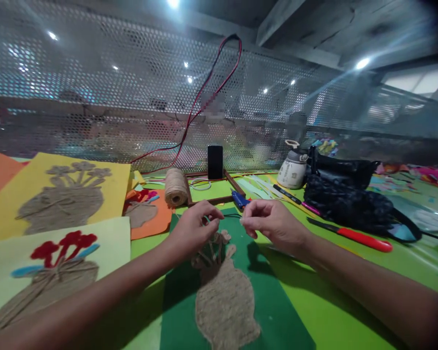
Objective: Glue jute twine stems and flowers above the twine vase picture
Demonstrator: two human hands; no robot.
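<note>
Both hands hover over the top of a dark green sheet (288, 311). On that sheet lies a vase shape covered in brown twine (224, 296), with small twine flowers (224, 236) at its top, partly behind my left hand. My left hand (199, 223) is curled, thumb and forefinger nearly meeting. Opposite it, my right hand (270, 223) makes a pinch with its fingertips. A thin dark line runs between the two hands; whether either holds it is unclear. Just beyond my right fingers lies a blue glue gun (240, 198).
A twine spool (175, 187), brown frame (237, 183) and black phone-like block (215, 163) stand ahead. Finished twine vase pictures (63, 204) lie left. To the right are a red-handled knife (365, 239), marker (286, 193), bottle (292, 169) and black bag (346, 194).
</note>
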